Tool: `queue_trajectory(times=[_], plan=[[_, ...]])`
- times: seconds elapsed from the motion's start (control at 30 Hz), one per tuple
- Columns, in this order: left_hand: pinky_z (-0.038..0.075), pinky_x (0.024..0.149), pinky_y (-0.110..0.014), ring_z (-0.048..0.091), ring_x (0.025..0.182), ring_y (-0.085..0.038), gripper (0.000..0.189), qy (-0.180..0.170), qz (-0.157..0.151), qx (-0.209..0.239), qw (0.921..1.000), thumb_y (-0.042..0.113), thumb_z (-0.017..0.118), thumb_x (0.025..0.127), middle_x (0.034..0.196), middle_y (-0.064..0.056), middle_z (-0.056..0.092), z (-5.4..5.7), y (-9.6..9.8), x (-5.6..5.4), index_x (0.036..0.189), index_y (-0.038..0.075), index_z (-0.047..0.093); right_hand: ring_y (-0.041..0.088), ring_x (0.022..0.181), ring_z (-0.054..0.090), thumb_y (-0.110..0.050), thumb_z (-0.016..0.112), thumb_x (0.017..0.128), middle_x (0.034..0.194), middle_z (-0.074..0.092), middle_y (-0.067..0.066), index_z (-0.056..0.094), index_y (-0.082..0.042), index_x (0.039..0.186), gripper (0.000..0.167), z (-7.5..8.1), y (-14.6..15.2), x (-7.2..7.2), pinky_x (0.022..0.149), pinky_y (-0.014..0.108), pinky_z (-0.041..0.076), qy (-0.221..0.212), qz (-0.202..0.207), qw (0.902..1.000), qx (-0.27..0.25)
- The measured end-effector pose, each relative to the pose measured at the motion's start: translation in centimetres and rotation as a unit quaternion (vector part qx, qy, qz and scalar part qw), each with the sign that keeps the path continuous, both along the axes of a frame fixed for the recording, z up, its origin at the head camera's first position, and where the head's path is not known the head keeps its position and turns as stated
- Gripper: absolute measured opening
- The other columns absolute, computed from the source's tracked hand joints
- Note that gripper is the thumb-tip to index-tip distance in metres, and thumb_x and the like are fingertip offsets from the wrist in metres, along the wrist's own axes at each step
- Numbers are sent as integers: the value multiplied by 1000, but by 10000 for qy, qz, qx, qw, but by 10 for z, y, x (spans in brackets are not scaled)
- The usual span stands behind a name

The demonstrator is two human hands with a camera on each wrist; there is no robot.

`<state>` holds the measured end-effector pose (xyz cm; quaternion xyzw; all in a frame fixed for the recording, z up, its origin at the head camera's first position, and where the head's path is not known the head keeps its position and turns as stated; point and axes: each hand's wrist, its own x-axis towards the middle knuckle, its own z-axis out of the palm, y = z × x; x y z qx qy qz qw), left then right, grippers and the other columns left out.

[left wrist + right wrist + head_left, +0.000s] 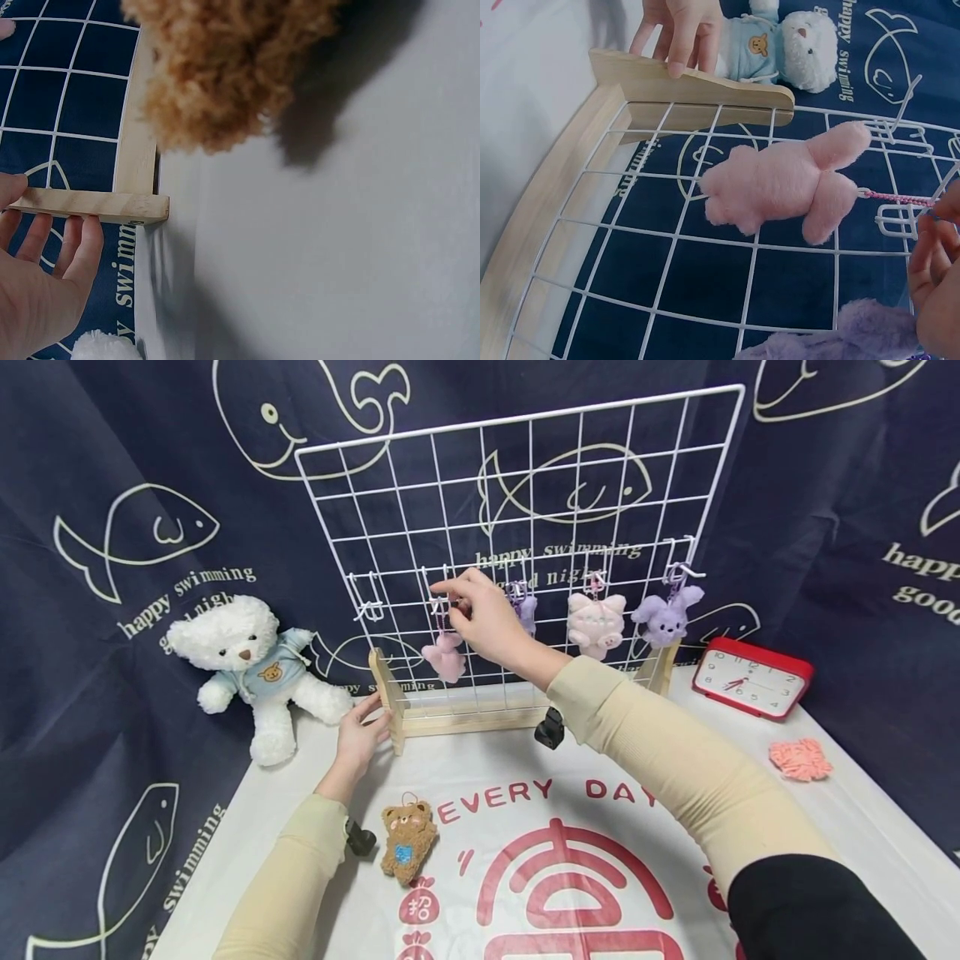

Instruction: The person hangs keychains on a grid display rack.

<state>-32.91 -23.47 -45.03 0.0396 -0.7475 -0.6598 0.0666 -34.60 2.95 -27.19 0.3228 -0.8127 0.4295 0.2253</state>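
Observation:
My left hand (360,739) grips the wooden side foot (97,204) of a white wire grid rack (654,309), thumb on one face and fingers on the other. Higher up, my right hand (487,614) is at a white hook on the left part of the grid. From that hook hangs a pink plush keychain (780,184) on a braided pink cord (896,198). The fingertips of my right hand are right at the cord's top end; I cannot tell whether they pinch it. A brown bear keychain (408,843) lies on the table beside my left forearm.
Farther right on the rack hang a purple plush (527,612), a pale pink plush (596,622) and another purple plush (667,617). A white teddy bear (273,689) sits left of the rack. A red clock (752,678) and a coral fluffy piece (800,759) stand at right.

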Motion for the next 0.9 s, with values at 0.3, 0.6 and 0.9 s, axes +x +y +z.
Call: queue_trajectory(times=[0.3, 0.6, 0.9], plan=[[61, 82, -25, 64, 111, -27, 54, 17, 15, -7, 10000, 3, 65, 99, 145, -20, 53, -2, 1, -1, 151, 6, 49, 19, 82, 56, 10, 52, 86, 103, 57, 15, 69, 0, 110, 31, -11, 2, 16, 69, 26, 52, 618, 593, 9925, -867], [61, 81, -25, 64, 109, -24, 55, 19, 39, 69, 10000, 2, 65, 98, 146, -22, 52, -3, 2, -3, 151, 4, 49, 17, 76, 55, 6, 60, 90, 100, 58, 12, 68, 1, 103, 16, -56, -7, 34, 62, 24, 53, 1071, 1151, 9822, -1023], [61, 81, -25, 64, 105, -21, 54, 20, 94, 79, 9999, 2, 66, 99, 145, -23, 52, -1, 1, 0, 150, 3, 49, 18, 87, 58, -6, 70, 95, 108, 62, 10, 68, -2, 115, 20, -124, -31, 59, 74, 33, 58, -594, 1237, 9905, 9]])
